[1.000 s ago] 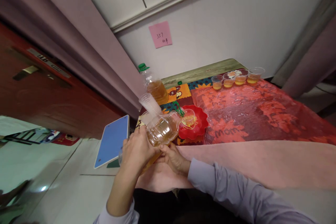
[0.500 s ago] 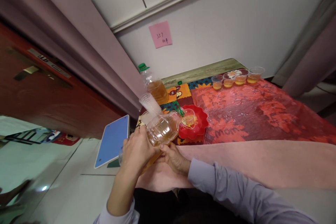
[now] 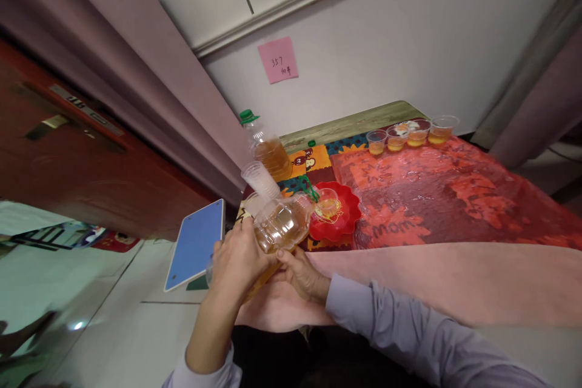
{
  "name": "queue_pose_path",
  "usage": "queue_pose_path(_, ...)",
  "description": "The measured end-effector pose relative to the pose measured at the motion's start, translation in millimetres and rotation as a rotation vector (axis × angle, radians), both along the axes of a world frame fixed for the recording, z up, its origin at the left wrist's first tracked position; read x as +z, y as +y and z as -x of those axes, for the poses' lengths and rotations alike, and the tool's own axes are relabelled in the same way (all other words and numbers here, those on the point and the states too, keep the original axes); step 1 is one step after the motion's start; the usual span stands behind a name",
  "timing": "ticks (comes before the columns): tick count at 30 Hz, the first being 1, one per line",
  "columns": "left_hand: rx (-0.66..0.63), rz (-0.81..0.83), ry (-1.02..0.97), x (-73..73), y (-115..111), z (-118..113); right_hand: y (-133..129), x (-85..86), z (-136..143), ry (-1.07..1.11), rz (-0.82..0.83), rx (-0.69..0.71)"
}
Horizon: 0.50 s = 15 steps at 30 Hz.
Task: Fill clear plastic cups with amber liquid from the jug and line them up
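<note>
In the head view, the person's left hand (image 3: 236, 260) lies at eight o'clock of a large, clear plastic bottle of amber liquid (image 3: 286, 224), its fingers closed around the body, largely hiding that end. The right hand (image 3: 300, 276), at five o'clock, is curled in from below, thumb pressed to the bottle's side; its other fingers are partly hidden. The bottle is tilted, its neck towards two o'clock, with shiny, moulded walls and a thin green plastic loop (image 3: 305, 183) by the neck. The mouth is at a clear, round plastic cup with yellow liquid (image 3: 330, 203); whether any is flowing is too small to tell. That cup stands in a glossy red bowl with a scalloped rim (image 3: 352, 209), at three o'clock of the bottle. At eleven o'clock leans a stack of nested translucent plastic cups (image 3: 260, 179); past it, near twelve, stands a second ribbed bottle with a green cap (image 3: 273, 157). A small green cap (image 3: 311, 143) lies at one o'clock. At two, well apart, four clear cups of yellow liquid (image 3: 416, 140) stand in a row on a shiny, printed red cloth (image 3: 409, 188). A flat blue board with a pale edge (image 3: 195, 242) slants at nine.
</note>
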<state>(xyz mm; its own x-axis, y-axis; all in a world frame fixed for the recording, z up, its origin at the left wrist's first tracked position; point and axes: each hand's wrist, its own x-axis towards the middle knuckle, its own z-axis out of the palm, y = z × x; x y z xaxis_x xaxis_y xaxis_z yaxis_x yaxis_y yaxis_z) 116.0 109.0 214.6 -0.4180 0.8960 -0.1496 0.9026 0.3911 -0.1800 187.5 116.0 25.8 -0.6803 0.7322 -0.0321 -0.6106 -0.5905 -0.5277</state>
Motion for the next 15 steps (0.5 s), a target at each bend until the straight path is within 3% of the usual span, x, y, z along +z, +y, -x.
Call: queue_pose_path(15,-0.011,-0.029,-0.023,2.6,-0.3,-1.6,-0.4,1.3,-0.5,0.001,-0.001,0.001)
